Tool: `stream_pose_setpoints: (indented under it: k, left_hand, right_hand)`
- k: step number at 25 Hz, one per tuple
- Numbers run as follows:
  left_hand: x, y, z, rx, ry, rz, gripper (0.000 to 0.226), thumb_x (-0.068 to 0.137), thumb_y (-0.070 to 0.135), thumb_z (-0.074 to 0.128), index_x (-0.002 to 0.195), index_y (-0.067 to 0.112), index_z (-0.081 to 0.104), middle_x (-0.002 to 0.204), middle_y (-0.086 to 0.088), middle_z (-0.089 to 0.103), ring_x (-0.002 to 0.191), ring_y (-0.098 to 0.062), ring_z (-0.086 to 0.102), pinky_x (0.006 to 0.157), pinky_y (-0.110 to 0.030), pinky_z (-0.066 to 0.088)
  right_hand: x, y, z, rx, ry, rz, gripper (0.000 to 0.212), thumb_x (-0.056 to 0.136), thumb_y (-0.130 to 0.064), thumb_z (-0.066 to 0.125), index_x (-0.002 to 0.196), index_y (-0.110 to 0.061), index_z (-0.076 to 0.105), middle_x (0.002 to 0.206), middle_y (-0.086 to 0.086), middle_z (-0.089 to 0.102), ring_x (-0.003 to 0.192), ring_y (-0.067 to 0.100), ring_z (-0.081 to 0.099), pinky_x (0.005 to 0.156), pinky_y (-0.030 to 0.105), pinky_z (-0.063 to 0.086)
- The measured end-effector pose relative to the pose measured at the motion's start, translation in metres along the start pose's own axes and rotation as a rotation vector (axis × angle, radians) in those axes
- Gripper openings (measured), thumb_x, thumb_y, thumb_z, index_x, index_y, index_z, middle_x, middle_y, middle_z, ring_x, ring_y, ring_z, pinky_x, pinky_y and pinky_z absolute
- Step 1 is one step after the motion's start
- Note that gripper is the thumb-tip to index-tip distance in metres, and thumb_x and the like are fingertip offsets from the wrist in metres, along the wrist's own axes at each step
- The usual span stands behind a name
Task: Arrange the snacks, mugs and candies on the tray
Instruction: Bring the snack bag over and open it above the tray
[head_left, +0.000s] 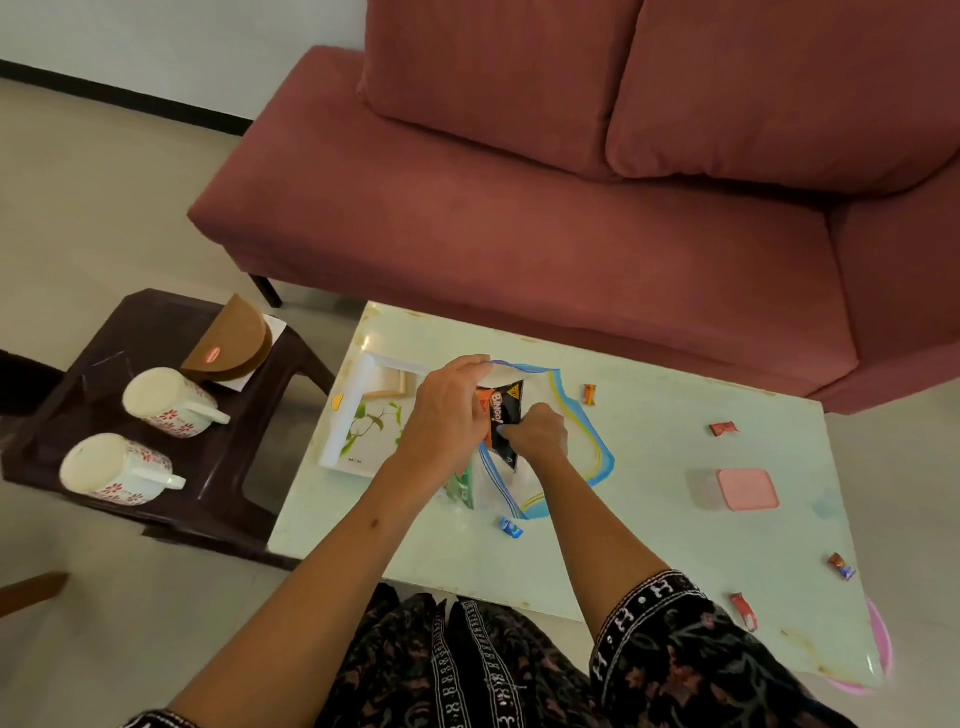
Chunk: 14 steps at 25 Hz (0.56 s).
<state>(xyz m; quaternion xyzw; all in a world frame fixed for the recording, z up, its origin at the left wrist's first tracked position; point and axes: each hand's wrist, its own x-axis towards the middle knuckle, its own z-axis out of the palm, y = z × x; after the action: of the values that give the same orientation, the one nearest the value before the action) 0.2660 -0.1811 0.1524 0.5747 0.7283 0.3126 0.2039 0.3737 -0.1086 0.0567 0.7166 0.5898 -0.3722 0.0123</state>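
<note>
your right hand (535, 431) pinches the black bingo snack packet (503, 421), long axis running 12 to 6 o'clock, half inside the clear zip bag (561, 447) at table centre. your left hand (447, 410) grips the bag's mouth at 11 o'clock. the white tray (358, 410) lies at 9 o'clock, just beyond it.

1 head-worn wide-angle camera looks forward and steeply down from close above the table (649, 467), taking in both forearms, a stool (156, 332) at left and a sofa (571, 208) beyond.
</note>
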Motion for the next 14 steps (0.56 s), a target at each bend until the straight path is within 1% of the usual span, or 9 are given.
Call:
stream_pose_setpoints:
  k: [1, 3, 5, 7, 9, 10, 12, 13, 14]
  left_hand:
    - [0.0, -0.001, -0.002, -0.003, -0.004, 0.0, 0.042, 0.083, -0.007, 0.049, 0.124, 0.003, 0.056, 0.129, -0.011, 0.059, 0.119, -0.023, 0.055, 0.105, -0.03, 0.041]
    - [0.002, -0.005, -0.005, 0.019, -0.033, -0.004, 0.044, 0.082, -0.003, 0.056, 0.125, 0.003, 0.055, 0.13, -0.012, 0.058, 0.119, -0.025, 0.055, 0.104, -0.032, 0.041]
    - [0.005, -0.009, -0.004, 0.09, -0.088, -0.015, 0.047, 0.079, 0.003, 0.063, 0.126, 0.003, 0.054, 0.131, -0.013, 0.057, 0.118, -0.025, 0.055, 0.102, -0.031, 0.041]
    - [0.009, -0.012, -0.002, 0.141, -0.125, -0.01, 0.041, 0.078, 0.009, 0.066, 0.118, 0.004, 0.059, 0.124, -0.014, 0.06, 0.109, -0.026, 0.06, 0.096, -0.031, 0.046]
    - [0.014, -0.015, -0.002, 0.146, -0.116, -0.019, 0.03, 0.079, 0.014, 0.064, 0.107, 0.003, 0.064, 0.113, -0.014, 0.064, 0.098, -0.029, 0.063, 0.086, -0.034, 0.051]
    - [0.016, -0.017, -0.003, 0.145, -0.094, -0.034, 0.028, 0.079, 0.013, 0.062, 0.105, 0.002, 0.065, 0.111, -0.015, 0.065, 0.097, -0.03, 0.063, 0.084, -0.034, 0.05]
    - [0.02, -0.023, -0.005, 0.148, -0.036, -0.07, 0.032, 0.078, 0.004, 0.06, 0.109, 0.0, 0.062, 0.112, -0.018, 0.065, 0.1, -0.032, 0.061, 0.087, -0.034, 0.048]
    - [0.021, -0.026, -0.007, 0.162, -0.016, -0.095, 0.036, 0.077, -0.001, 0.059, 0.113, -0.002, 0.061, 0.115, -0.019, 0.064, 0.104, -0.033, 0.06, 0.09, -0.035, 0.047]
    - [0.022, -0.03, -0.009, 0.179, -0.004, -0.124, 0.04, 0.076, -0.005, 0.057, 0.116, -0.004, 0.058, 0.119, -0.02, 0.062, 0.107, -0.034, 0.058, 0.094, -0.036, 0.045]
  right_hand:
    - [0.001, -0.004, 0.003, -0.003, 0.034, -0.009, 0.032, 0.082, -0.023, 0.067, 0.103, -0.002, 0.057, 0.107, 0.016, 0.065, 0.099, 0.033, 0.061, 0.067, 0.031, 0.042]
    - [-0.002, -0.016, 0.003, 0.009, 0.077, -0.04, 0.022, 0.081, -0.013, 0.06, 0.1, -0.001, 0.061, 0.103, 0.017, 0.066, 0.095, 0.034, 0.063, 0.065, 0.03, 0.043]
    - [-0.012, -0.032, -0.005, -0.011, 0.079, -0.115, 0.016, 0.078, -0.01, 0.057, 0.09, -0.002, 0.064, 0.093, 0.018, 0.068, 0.088, 0.034, 0.064, 0.061, 0.029, 0.042]
    - [-0.029, -0.044, -0.025, -0.056, 0.098, -0.199, 0.006, 0.077, -0.012, 0.059, 0.076, -0.007, 0.063, 0.082, 0.016, 0.065, 0.078, 0.031, 0.061, 0.056, 0.025, 0.038]
    - [-0.047, -0.05, -0.062, -0.054, 0.152, -0.27, 0.024, 0.075, -0.018, 0.066, 0.056, -0.014, 0.052, 0.068, 0.01, 0.056, 0.067, 0.027, 0.052, 0.05, 0.024, 0.031]
    - [-0.058, -0.05, -0.085, -0.022, 0.183, -0.32, 0.031, 0.073, -0.021, 0.07, 0.052, -0.012, 0.049, 0.062, 0.007, 0.052, 0.063, 0.025, 0.048, 0.049, 0.026, 0.03]
    - [-0.075, -0.047, -0.135, 0.124, 0.234, -0.41, 0.026, 0.07, -0.022, 0.076, 0.057, -0.011, 0.056, 0.056, 0.003, 0.054, 0.058, 0.019, 0.049, 0.053, 0.023, 0.037]
    - [-0.084, -0.043, -0.158, 0.255, 0.246, -0.433, 0.019, 0.068, -0.02, 0.079, 0.064, -0.015, 0.06, 0.056, 0.0, 0.06, 0.057, 0.016, 0.055, 0.057, 0.024, 0.043]
    - [-0.092, -0.039, -0.176, 0.38, 0.277, -0.437, 0.021, 0.066, -0.017, 0.08, 0.072, -0.021, 0.06, 0.057, -0.004, 0.065, 0.058, 0.016, 0.062, 0.06, 0.026, 0.048]
